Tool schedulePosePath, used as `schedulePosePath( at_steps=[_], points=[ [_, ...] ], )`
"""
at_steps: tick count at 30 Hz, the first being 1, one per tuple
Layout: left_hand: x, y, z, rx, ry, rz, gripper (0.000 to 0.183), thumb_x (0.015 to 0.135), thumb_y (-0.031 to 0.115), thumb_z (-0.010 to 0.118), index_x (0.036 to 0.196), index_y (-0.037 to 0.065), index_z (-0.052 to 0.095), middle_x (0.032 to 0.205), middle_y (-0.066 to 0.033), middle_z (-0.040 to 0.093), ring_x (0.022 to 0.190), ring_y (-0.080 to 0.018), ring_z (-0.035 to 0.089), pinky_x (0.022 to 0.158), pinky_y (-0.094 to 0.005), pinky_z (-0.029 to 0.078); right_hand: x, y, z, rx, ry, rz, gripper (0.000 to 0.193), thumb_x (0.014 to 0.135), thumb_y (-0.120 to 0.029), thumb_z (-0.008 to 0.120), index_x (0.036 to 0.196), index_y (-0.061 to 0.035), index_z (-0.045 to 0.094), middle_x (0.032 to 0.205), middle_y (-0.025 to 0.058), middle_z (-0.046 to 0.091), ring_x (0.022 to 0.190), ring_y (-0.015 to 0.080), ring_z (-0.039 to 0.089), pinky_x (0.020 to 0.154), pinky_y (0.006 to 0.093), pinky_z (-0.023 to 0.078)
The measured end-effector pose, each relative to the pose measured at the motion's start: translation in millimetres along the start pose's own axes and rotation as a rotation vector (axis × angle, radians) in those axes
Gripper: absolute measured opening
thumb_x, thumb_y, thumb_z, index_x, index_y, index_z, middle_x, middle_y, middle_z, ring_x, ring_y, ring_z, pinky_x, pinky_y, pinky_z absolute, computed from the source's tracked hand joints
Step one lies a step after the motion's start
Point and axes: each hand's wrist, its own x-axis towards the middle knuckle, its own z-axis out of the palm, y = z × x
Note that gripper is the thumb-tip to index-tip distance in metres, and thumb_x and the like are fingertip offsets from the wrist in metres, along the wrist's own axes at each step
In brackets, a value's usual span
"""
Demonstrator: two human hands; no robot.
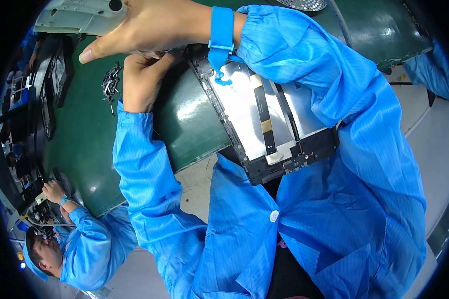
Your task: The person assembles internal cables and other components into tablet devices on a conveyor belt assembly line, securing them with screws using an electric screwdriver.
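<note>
The person's left hand (pixel 140 79) is bent, its fingers running in beneath the other hand toward the upper left corner of an opened tablet (pixel 237 107). Those fingertips are mostly hidden, so whether they pinch anything cannot be told. The right hand (pixel 162 24) crosses above it, its thumb stretched out to the left, just under a pale grey-green device (pixel 77 19) with a dark round hole. The other fingers are largely out of sight, so it cannot be told whether this hand grasps the device or only lies against it.

A blue strap (pixel 222 27) circles the right wrist, its loose end hanging over the tablet. The tablet lies at a slant, its upper part beneath the right arm and its lower end reaching past the table edge, over the person's lap. Its inside shows shiny silver metal within a black frame, with a black and gold ribbon cable (pixel 262 107) running lengthwise.

Left of the left hand, a small heap of dark parts (pixel 111 82) sits on the green table (pixel 92 154). The person wears a blue coat (pixel 234 219) with a white button (pixel 274 216). At lower left, a co-worker (pixel 92 249) in blue has both hands near the table's far side. A metal piece with holes (pixel 304 4) shows at the top edge.
</note>
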Motion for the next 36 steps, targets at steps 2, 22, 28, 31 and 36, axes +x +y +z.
schedulePosePath(
  at_steps=[2, 22, 28, 31, 36],
  points=[
    [-0.4, 0.5, 0.0, 0.022, -0.006, -0.002, 0.01, 0.085, 0.005, 0.071, 0.085, -0.005, 0.071, 0.077, -0.0008, 0.067, 0.071, -0.0068, 0.057, 0.066, -0.0225, 0.044, -2.3, -7.8, -1.5, -0.063, -0.023, 0.095, 0.043, 0.079, -0.041, 0.079, 0.067, -0.0031, 0.062, 0.053, 0.0034, 0.055, 0.044, 0.0107, 0.049, 0.045, 0.0253, 0.042],
    [-3.1, 32.8, 16.5, 0.043, -0.032, 0.04, 0.02, 0.089, 0.006, 0.07, 0.106, -0.004, 0.073, 0.101, -0.0093, 0.071, 0.092, -0.0133, 0.065, 0.086, -0.0242, 0.05, 2.9, -38.7, -60.6, 0.39, 0.096, -0.08, 0.023, 0.094, -0.023, 0.066, 0.083, -0.003, 0.064, 0.052, 0.0011, 0.057, 0.038, 0.008, 0.051, 0.035, 0.0238, 0.038],
    [-16.9, 45.0, 23.8, 0.062, 0.081, 0.053, 0.021, 0.091, 0.009, 0.069, 0.108, -0.003, 0.071, 0.099, -0.0108, 0.07, 0.086, -0.0168, 0.066, 0.079, -0.0272, 0.052, -1.0, -41.4, -75.8, 0.296, 0.081, -0.07, 0.028, 0.093, -0.025, 0.068, 0.075, -0.0041, 0.064, 0.051, 0.0005, 0.056, 0.038, 0.0076, 0.051, 0.036, 0.0232, 0.039],
    [-78.6, 81.7, 59.0, 0.645, 0.395, 0.021, 0.039, 0.084, 0.026, 0.078, 0.103, -0.004, 0.062, 0.089, -0.0148, 0.064, 0.076, -0.024, 0.065, 0.067, -0.0341, 0.052, -2.2, -45.6, -89.6, 0.11, 0.096, 0.058, 0.027, 0.091, -0.028, 0.071, 0.081, -0.0036, 0.066, 0.055, 0.0009, 0.058, 0.042, 0.0074, 0.054, 0.039, 0.0222, 0.043],
    [-151.0, 131.0, 137.5, 0.349, 0.418, -0.57, 0.075, 0.076, 0.036, 0.085, 0.12, -0.008, 0.042, 0.078, -0.0148, 0.059, 0.069, -0.0304, 0.064, 0.06, -0.0392, 0.05, 2.8, -43.1, -119.0, -0.025, 0.194, 0.094, 0.026, 0.089, -0.026, 0.074, 0.092, -0.0006, 0.067, 0.069, 0.0039, 0.064, 0.052, 0.009, 0.061, 0.045, 0.0227, 0.048]
  ],
)
